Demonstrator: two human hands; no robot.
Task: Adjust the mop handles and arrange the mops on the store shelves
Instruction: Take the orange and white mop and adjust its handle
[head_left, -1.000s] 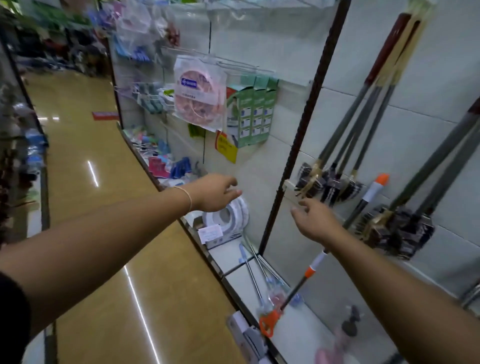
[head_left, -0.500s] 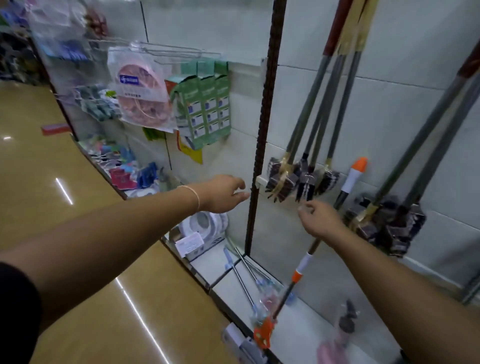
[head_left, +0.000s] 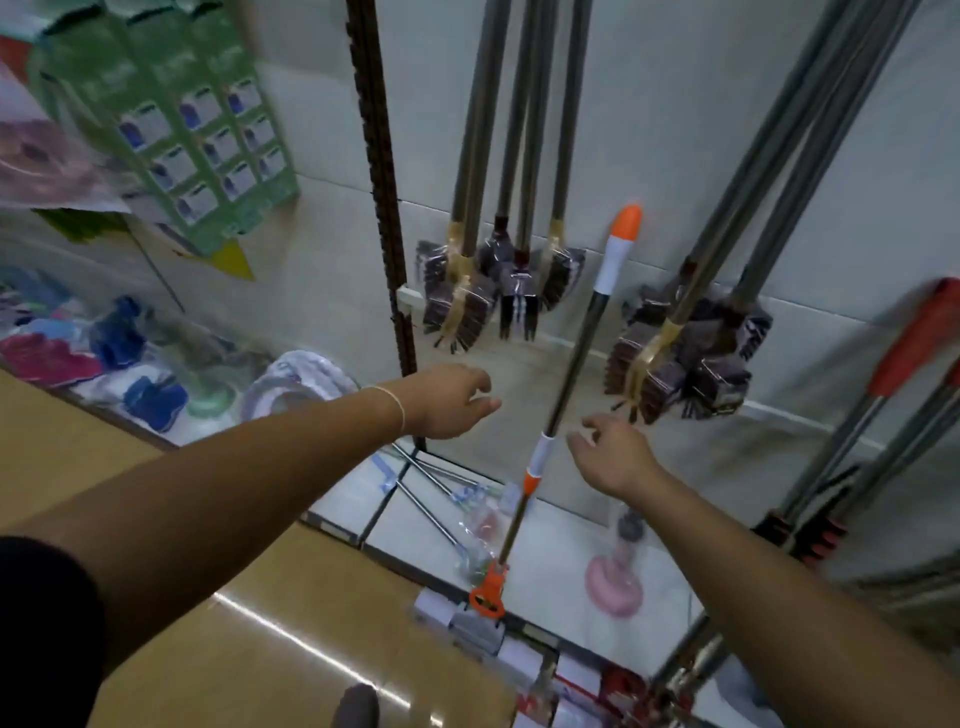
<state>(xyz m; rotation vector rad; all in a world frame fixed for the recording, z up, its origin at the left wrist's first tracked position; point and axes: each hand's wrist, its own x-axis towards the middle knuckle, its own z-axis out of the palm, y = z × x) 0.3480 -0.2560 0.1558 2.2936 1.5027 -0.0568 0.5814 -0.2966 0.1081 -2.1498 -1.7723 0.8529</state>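
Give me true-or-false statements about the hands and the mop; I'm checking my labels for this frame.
1. The right hand grips the mop. False: it is open beside the handle, holding nothing.
2. The mop's top end is orange. True.
3. A pink plunger stands on the shelf. True.
4. The brush bundles lie on the floor. False: they hang against the wall.
5. The left hand holds nothing. True.

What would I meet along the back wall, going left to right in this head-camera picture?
Green card packs → dark slotted post → first brush bundle → orange-tipped mop handle → second brush bundle → red-handled poles.
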